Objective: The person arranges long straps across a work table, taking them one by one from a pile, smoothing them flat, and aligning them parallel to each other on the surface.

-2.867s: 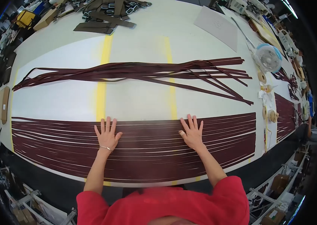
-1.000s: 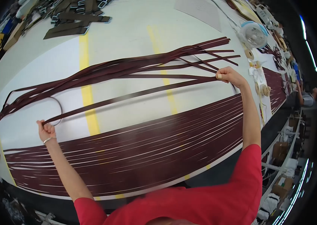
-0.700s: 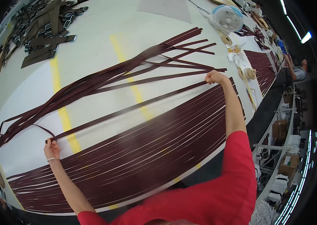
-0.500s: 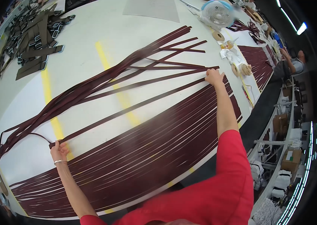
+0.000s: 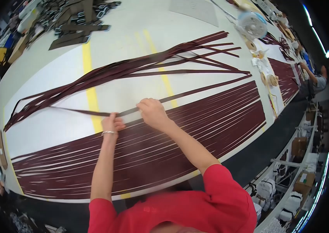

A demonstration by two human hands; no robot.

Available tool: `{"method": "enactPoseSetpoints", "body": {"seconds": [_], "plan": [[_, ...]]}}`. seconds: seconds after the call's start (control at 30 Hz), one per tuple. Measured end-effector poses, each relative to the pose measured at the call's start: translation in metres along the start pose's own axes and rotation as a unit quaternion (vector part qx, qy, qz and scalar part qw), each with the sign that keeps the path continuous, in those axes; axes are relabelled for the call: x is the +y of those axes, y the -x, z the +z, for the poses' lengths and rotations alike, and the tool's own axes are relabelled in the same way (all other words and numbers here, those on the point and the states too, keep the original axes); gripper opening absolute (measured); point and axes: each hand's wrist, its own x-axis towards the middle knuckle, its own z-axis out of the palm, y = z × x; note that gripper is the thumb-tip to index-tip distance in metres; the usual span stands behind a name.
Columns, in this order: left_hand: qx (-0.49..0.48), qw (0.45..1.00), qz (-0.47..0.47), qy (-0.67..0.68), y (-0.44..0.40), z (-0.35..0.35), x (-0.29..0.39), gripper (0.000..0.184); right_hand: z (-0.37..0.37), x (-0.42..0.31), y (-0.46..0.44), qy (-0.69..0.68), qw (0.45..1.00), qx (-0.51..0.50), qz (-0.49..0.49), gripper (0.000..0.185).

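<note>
One dark maroon strip (image 5: 203, 89) runs slantwise over the table between a loose bundle and a flat sheet of strips. My left hand (image 5: 112, 122) pinches it near the middle of the table, its other fingers loosely spread. Just to the right, my right hand (image 5: 151, 111) is closed at the same strip, fingertips pressed together. Beyond both hands lies the bundle of maroon strips (image 5: 106, 71), its ends fanned out at the right. Many parallel maroon strips (image 5: 164, 143) lie flat side by side along the near edge, under my forearms.
Brown straps with metal buckles (image 5: 81, 27) are heaped at the back left. A grey sheet (image 5: 195, 11) and a small fan (image 5: 252, 25) are at the back right. Tape rolls (image 5: 273, 80) sit at the right. Another person (image 5: 319, 82) is at the far right.
My hands have come together from far apart along the strip, my left moving right and my right moving left. The strip's right end now rests on the table. The view has turned.
</note>
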Motion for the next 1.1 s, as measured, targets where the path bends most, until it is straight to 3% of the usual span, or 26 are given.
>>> {"method": "enactPoseSetpoints", "body": {"seconds": [0.1,0.13,0.17,0.3,0.37,0.4,0.43,0.53,0.63,0.67,0.83,0.93,1.0,1.03,1.1], "plan": [[-0.059,0.998,0.030,-0.020,0.004,0.004,-0.002,0.029,0.050,-0.035,-0.023,0.035,0.999,-0.029,0.025,0.018],[-0.034,0.999,0.019,-0.029,-0.002,0.005,-0.007,0.027,0.061,-0.037,-0.029,0.071,0.996,-0.046,0.025,0.019],[-0.009,0.999,0.007,-0.038,-0.009,0.005,-0.013,0.025,0.064,-0.041,-0.036,0.106,0.985,-0.126,0.058,0.022],[-0.037,0.997,-0.032,0.060,-0.009,0.000,-0.010,0.032,0.097,-0.006,-0.038,-0.125,0.987,-0.065,0.076,0.021],[-0.082,0.980,-0.004,0.182,0.010,-0.004,0.009,0.030,0.089,-0.013,-0.036,-0.151,0.974,-0.102,0.137,0.033],[-0.097,0.976,-0.006,0.193,0.006,-0.004,0.010,0.027,0.090,-0.012,-0.033,-0.087,0.991,-0.069,0.076,0.021],[-0.116,0.973,-0.017,0.200,0.001,-0.007,0.011,0.024,0.093,-0.004,-0.029,-0.016,0.995,-0.067,0.079,0.024],[-0.194,0.951,-0.041,0.238,-0.008,-0.041,0.038,0.021,0.078,-0.018,-0.035,-0.128,0.977,-0.089,0.145,0.025],[-0.198,0.920,0.024,0.339,-0.040,-0.122,0.094,0.024,0.058,-0.009,-0.038,-0.050,0.973,-0.156,0.164,0.022],[-0.188,0.909,0.062,0.368,-0.057,-0.161,0.111,0.023,0.056,0.005,-0.036,-0.018,0.969,-0.170,0.181,0.029],[-0.048,0.862,0.260,0.433,-0.085,-0.385,0.230,0.019,0.030,0.017,-0.049,0.081,0.945,-0.232,0.216,0.027],[0.004,0.836,0.341,0.430,-0.066,-0.496,0.299,0.019,0.030,0.015,-0.055,0.057,0.941,-0.228,0.245,0.022],[0.032,0.828,0.370,0.420,-0.039,-0.553,0.339,0.019,0.040,0.063,-0.050,0.010,0.954,-0.229,0.195,0.021],[0.056,0.825,0.378,0.415,-0.018,-0.577,0.356,0.019,0.040,0.098,-0.052,0.010,0.915,-0.295,0.276,0.018],[0.076,0.832,0.400,0.378,0.011,-0.622,0.380,0.019,0.034,0.078,-0.060,0.133,0.899,-0.278,0.311,0.023]]}}
